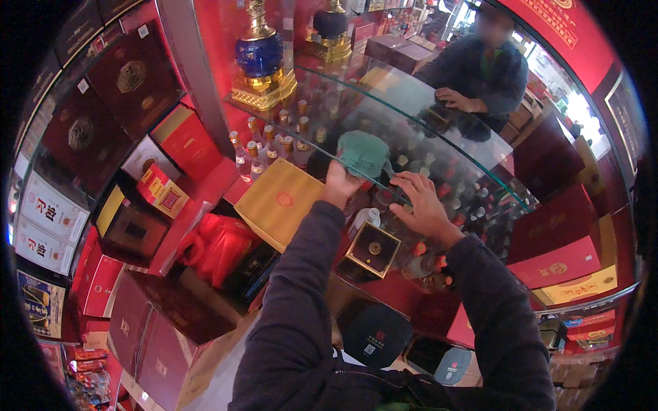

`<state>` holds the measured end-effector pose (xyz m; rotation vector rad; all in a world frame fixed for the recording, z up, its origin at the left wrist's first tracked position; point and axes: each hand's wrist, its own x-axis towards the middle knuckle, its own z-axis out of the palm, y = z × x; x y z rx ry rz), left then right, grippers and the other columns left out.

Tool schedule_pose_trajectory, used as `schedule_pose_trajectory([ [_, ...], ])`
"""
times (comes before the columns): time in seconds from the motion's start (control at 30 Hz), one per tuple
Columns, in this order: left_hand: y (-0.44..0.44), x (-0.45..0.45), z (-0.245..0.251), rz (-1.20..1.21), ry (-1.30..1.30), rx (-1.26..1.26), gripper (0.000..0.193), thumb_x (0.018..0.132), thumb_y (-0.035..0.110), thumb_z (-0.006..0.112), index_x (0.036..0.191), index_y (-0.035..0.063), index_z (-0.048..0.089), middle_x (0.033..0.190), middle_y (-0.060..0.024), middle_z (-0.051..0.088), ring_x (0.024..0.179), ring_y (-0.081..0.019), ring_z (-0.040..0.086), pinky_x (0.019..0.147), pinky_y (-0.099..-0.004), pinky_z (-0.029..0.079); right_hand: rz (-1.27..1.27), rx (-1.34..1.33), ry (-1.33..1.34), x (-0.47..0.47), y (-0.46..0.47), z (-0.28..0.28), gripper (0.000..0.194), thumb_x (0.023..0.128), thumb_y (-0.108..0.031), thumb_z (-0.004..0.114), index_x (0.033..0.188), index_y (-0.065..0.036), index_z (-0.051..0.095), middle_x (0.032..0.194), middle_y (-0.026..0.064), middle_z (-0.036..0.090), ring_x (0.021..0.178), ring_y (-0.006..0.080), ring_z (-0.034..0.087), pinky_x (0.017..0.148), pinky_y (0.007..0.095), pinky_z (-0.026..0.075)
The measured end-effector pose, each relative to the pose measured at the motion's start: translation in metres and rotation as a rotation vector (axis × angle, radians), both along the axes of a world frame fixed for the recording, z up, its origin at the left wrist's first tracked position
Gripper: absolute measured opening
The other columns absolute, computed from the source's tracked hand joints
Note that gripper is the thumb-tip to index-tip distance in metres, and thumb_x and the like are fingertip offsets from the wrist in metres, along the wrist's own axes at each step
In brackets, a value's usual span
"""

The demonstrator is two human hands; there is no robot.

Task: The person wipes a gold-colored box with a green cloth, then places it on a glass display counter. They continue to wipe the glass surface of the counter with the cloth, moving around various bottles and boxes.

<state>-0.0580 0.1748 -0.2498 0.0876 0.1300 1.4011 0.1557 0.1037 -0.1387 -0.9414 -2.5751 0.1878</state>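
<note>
A crumpled green cloth is held in my left hand, at the front edge of a glass shelf. My right hand is just right of the cloth, its fingers spread at the glass edge; it holds nothing that I can see. Below my hands stands a dark square box with gold edges, with a white bottle behind it. A yellow box with a red emblem lies left of my left forearm.
Small bottles crowd the lower shelf under the glass. A large blue and gold bottle stands at the upper left. More bottles stand near my right sleeve. Red bags and cartons lie to the left. A mirror at the back shows a reflected person.
</note>
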Motion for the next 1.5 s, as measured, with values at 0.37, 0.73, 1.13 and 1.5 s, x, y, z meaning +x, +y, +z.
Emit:
schedule_pose_trajectory([
  [0.37, 0.025, -0.047, 0.017, 0.248, -0.094, -0.027, 0.046, 0.097, 0.035, 0.03, 0.131, 0.0085, 0.047, 0.134, -0.0146, 0.049, 0.124, -0.0384, 0.044, 0.101, -0.0586, 0.036, -0.005, -0.023, -0.021, -0.002, -0.001, 0.005, 0.047, 0.081, -0.03, 0.065, 0.12, -0.007, 0.052, 0.129, 0.0152, 0.046, 0.12, 0.0348, 0.042, 0.103, 0.0453, 0.03],
  [0.73, 0.025, -0.058, 0.027, 0.202, 0.048, -0.057, 0.051, 0.094, 0.04, 0.035, 0.135, 0.0115, 0.045, 0.137, -0.0143, 0.047, 0.126, -0.0386, 0.042, 0.102, -0.0626, 0.032, 0.001, -0.022, -0.029, -0.001, -0.001, 0.006, 0.047, 0.082, -0.031, 0.064, 0.12, -0.007, 0.051, 0.127, 0.015, 0.046, 0.118, 0.0345, 0.043, 0.102, 0.0456, 0.031],
  [1.13, 0.015, -0.061, 0.026, 0.227, 0.074, -0.122, 0.043, 0.094, 0.037, 0.033, 0.125, 0.0152, 0.053, 0.131, -0.0099, 0.053, 0.118, -0.0344, 0.049, 0.092, -0.0538, 0.041, 0.027, 0.005, -0.003, 0.001, 0.0, 0.002, 0.045, 0.083, -0.03, 0.063, 0.12, -0.007, 0.051, 0.126, 0.0153, 0.046, 0.116, 0.0358, 0.043, 0.101, 0.0454, 0.032],
  [1.5, 0.013, -0.079, 0.004, 0.241, -0.018, -0.089, 0.046, 0.086, 0.039, 0.039, 0.123, 0.0156, 0.055, 0.125, -0.0094, 0.056, 0.112, -0.033, 0.053, 0.089, -0.0513, 0.044, 0.027, -0.004, 0.037, 0.003, -0.002, 0.002, 0.045, 0.083, -0.031, 0.062, 0.12, -0.007, 0.052, 0.123, 0.0134, 0.047, 0.116, 0.035, 0.043, 0.1, 0.0454, 0.032],
])
